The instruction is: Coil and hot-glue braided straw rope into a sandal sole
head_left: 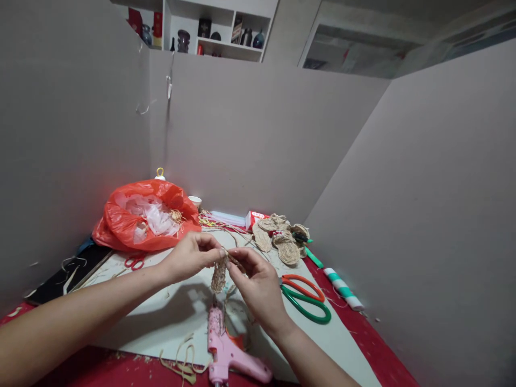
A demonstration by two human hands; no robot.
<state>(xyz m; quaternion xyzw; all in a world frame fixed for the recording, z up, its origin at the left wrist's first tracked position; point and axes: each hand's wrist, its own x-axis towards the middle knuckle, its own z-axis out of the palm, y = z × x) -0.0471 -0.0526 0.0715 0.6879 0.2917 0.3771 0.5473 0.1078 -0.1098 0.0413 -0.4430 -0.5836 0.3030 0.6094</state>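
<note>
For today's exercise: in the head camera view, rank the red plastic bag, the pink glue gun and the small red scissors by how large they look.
1. red plastic bag
2. pink glue gun, though it lies nearest the camera, which flatters it
3. small red scissors

There is a single view, from a camera worn on the person's head. It looks forward and down across the tabletop (346, 344) toward its far corner, close above the near edge, with grey partition walls (258, 140) all round.
</note>
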